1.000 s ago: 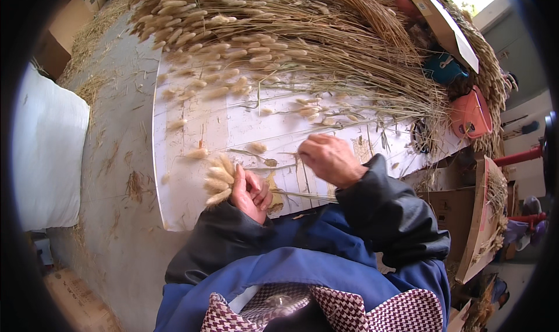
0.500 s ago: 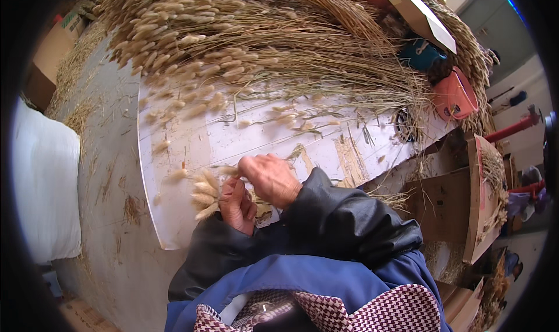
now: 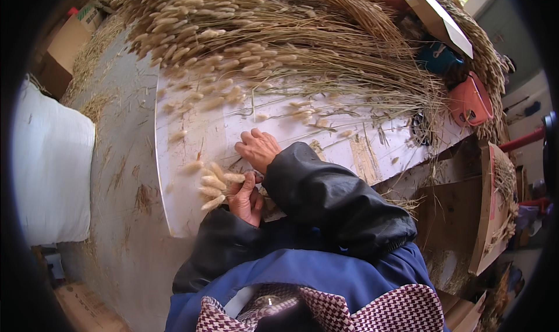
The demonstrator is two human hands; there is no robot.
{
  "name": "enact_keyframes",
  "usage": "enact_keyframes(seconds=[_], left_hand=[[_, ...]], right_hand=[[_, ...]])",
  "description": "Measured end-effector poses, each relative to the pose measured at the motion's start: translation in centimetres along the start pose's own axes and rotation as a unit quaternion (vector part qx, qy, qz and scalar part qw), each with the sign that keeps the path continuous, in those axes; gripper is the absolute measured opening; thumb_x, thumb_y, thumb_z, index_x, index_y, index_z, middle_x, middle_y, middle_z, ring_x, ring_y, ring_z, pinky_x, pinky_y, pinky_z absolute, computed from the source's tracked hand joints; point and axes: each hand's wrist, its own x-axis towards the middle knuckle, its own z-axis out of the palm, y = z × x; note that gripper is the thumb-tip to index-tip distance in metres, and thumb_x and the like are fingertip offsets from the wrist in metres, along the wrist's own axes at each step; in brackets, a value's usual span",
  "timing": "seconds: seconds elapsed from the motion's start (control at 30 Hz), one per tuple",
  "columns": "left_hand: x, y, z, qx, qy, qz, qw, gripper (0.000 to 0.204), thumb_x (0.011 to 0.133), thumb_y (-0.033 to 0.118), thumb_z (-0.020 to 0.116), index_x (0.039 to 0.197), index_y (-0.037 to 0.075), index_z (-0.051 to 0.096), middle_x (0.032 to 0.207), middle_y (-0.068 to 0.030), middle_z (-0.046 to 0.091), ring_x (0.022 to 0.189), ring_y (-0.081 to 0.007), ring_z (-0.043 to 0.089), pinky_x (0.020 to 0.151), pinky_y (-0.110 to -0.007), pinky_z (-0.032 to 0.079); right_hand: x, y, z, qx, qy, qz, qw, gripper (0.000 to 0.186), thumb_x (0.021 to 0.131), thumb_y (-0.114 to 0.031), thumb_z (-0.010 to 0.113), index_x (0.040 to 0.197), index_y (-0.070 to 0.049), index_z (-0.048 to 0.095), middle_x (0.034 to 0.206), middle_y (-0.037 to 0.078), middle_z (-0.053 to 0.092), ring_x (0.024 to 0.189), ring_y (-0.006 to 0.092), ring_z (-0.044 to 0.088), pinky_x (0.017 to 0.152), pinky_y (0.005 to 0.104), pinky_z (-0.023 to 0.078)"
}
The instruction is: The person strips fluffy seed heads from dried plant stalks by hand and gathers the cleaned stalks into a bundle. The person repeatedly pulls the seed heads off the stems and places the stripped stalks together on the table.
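Across the white tabletop (image 3: 183,207), a heap of dried grass (image 3: 262,41) fills the far side. The right hand (image 3: 259,149) has just drawn farther off, its grip impossible to tell; the left hand (image 3: 247,201) alone now pinches the bunch (image 3: 212,182), near left.

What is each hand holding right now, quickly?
Left hand: closed, holding a small grass bunch.
Right hand: partly curled; whether it holds anything cannot be told.

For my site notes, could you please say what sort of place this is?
Probably a dried-plant workroom: a heap of fluffy-headed stems on a white tabletop, plant scraps littering the floor, and a cardboard box.
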Motion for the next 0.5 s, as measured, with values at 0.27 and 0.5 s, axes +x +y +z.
enact_keyframes(seconds=[0.27, 0.5], left_hand=[[-0.2, 1.3, 0.3, -0.041, 0.009, -0.011, 0.999, 0.024, 0.09, 0.029, 0.057, 0.101, 0.009, 0.06, 0.076, 0.0014, 0.058, 0.043, -0.0019, 0.026, 0.038, -0.018, 0.024], [-0.2, 2.0, 0.7, -0.04, -0.027, -0.001, 0.999, 0.023, 0.09, 0.026, 0.057, 0.104, 0.009, 0.06, 0.08, -0.0004, 0.059, 0.045, -0.0015, 0.028, 0.037, -0.017, 0.025]], right_hand=[[-5.6, 2.2, -6.0, 0.074, 0.067, 0.06, 0.993, 0.003, 0.08, -0.013, 0.055, 0.079, -0.01, 0.057, 0.072, 0.006, 0.057, 0.073, 0.0281, 0.054, 0.06, 0.0395, 0.044], [-8.6, 1.7, -8.3, 0.048, 0.04, 0.061, 0.996, 0.002, 0.077, -0.011, 0.059, 0.079, -0.011, 0.059, 0.07, 0.004, 0.055, 0.07, 0.0254, 0.052, 0.059, 0.037, 0.044]])
